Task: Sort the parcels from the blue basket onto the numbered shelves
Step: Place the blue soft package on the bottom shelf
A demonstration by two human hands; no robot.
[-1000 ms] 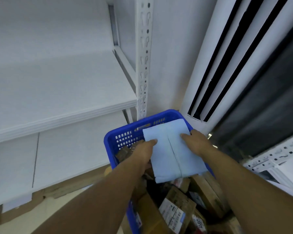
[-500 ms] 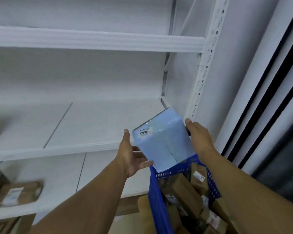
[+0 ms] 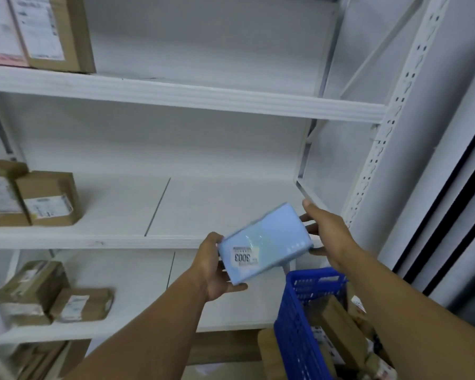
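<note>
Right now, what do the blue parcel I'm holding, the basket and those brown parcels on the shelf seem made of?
The blue parcel: likely glossy plastic film, given its bright sheen; its label looks like paper. The blue basket: rigid moulded plastic, with slotted holes in its wall. The brown parcels: probably matte cardboard, dull brown with boxy edges.

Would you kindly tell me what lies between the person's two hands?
In the head view, a light blue parcel labelled 3003 lies between them: the left hand grips its near end, the right hand its far end.
</note>
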